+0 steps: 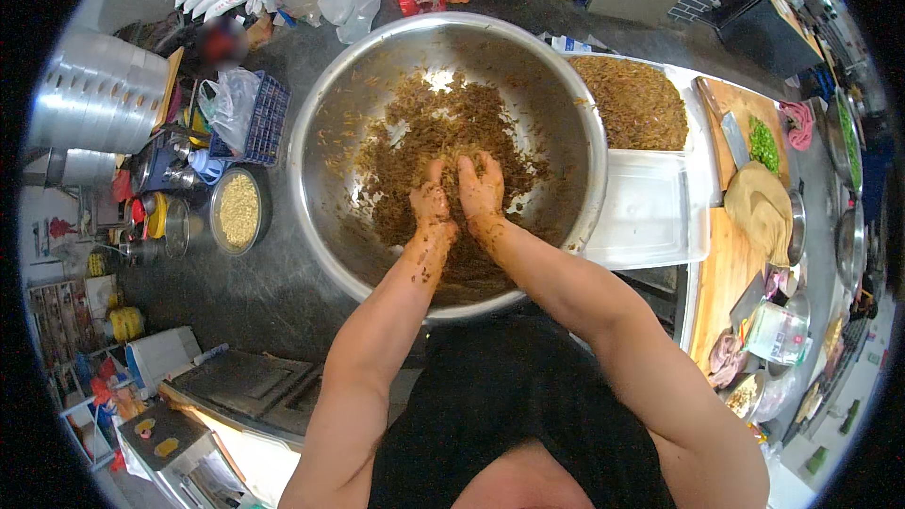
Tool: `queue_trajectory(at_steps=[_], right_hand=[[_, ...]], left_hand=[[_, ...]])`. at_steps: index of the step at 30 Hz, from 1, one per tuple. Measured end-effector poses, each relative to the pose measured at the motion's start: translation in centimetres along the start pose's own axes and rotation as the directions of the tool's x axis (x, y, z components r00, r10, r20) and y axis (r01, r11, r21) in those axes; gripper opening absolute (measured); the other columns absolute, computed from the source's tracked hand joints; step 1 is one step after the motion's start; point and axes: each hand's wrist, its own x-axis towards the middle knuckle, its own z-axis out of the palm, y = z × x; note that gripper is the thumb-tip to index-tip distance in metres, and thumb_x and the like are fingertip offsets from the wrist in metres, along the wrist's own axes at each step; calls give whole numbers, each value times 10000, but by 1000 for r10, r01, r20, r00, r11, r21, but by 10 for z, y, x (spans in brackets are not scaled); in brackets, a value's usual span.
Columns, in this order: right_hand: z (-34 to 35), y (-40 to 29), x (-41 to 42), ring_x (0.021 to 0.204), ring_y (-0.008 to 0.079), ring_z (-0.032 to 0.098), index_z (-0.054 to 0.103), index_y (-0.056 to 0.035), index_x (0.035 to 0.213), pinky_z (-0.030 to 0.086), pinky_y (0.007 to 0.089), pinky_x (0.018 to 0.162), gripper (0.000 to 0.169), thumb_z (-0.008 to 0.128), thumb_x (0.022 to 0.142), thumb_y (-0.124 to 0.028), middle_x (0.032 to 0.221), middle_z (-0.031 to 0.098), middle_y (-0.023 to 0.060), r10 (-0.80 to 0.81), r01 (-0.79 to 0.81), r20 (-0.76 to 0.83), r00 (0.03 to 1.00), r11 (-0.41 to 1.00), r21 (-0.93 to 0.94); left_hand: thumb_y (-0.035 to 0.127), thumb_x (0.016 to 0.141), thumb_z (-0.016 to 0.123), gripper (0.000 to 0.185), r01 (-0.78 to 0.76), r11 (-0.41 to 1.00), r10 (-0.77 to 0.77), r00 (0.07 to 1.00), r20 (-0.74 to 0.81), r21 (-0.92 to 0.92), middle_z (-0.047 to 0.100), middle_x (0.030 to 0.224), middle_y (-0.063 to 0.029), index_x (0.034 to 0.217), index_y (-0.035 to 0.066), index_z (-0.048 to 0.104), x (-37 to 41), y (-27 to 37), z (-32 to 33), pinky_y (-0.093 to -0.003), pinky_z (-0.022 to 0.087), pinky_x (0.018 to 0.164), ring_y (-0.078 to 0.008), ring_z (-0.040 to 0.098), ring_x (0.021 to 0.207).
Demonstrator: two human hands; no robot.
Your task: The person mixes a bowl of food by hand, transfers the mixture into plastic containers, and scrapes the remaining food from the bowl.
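Observation:
A wide stainless steel basin (311,226) holds a loose brown mass of shredded, seasoned food (417,120), too mixed to name exactly. My left hand (430,201) is down in the mass, palm side hidden and fingertips partly buried. Beside it, my right hand (482,187) presses into the same food, its fingers pointing away from me. A narrow gap separates the two hands. Brown bits cling to both wrists and to the basin's inner wall. Whether the fingers close around any of the food is hidden.
On the right stand a tub of brown shreds (629,102), a clear plastic container (636,205) and a cutting board (742,109) with a cleaver (735,140) and chopped greens (763,144). At left are a bowl of pale pieces (239,208), a blue crate (269,116) and stacked metal steamers (99,92).

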Motion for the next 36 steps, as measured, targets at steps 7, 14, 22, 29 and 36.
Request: queue_trajectory(at_steps=[7, 14, 22, 29, 36], right_hand=[[-48, -41, -2, 970, 305, 539, 559, 20, 1074, 434, 373, 865, 313, 649, 804, -107, 1009, 548, 165, -330, 321, 58, 942, 938, 130], [-170, -74, 17, 1112, 295, 492, 533, 41, 1161, 373, 381, 980, 368, 592, 826, -100, 1164, 527, 173, -311, 283, 3, 951, 869, 405], [-320, 14, 76, 1024, 292, 546, 505, 18, 1188, 439, 395, 918, 371, 514, 904, -221, 1144, 543, 154, 99, -70, -45, 994, 902, 427], [-397, -13, 87, 975, 297, 615, 460, -25, 1242, 564, 441, 737, 357, 443, 949, -229, 1132, 580, 139, 521, -632, 359, 775, 629, 453], [-395, -29, 98, 827, 208, 606, 569, -48, 971, 538, 390, 750, 198, 482, 931, -221, 843, 610, 84, 278, -476, 389, 878, 585, 657]], left_hand=[[186, 945, 486, 337, -218, 971, 223, 974, 36, -99, 540, 1208, -144, 1230, 7, 487, -46, -4, 41, -412, 513, 791, -253, 587, 999], [384, 941, 450, 543, -259, 961, 275, 930, 243, -96, 506, 1314, -113, 1332, 8, 434, -102, -57, 136, -373, 357, 1045, -245, 485, 1194], [254, 909, 597, 373, 31, 965, -106, 954, 279, 259, 610, 1145, -129, 1178, 1, 548, -98, -178, 247, -395, 527, 832, -255, 615, 1007], [468, 909, 500, 526, 384, 776, -553, 795, 247, 500, 558, 1246, -100, 1296, 113, 481, -77, -164, 243, -596, 427, 897, -347, 517, 1163], [302, 905, 592, 540, 25, 898, -272, 816, 510, 440, 450, 1350, -167, 1320, 21, 392, -107, -71, 198, -568, 480, 888, -359, 439, 1248]])
